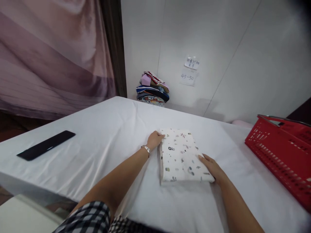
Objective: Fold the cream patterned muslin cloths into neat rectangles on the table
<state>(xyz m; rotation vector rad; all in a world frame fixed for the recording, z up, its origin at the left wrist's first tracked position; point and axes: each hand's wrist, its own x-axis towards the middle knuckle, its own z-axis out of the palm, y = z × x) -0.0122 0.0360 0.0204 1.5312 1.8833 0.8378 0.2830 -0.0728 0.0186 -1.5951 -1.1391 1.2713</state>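
A folded white cloth with small printed shapes lies flat on the white-covered table. My left hand, a bracelet on its wrist, touches the cloth's far left corner. My right hand rests with fingers flat against the cloth's near right edge. Neither hand lifts the cloth; both press at its sides.
A red plastic basket stands at the right edge of the table. A long black flat object lies at the left. A stack of folded colourful clothes sits at the far edge against the white wall, beside paper notes.
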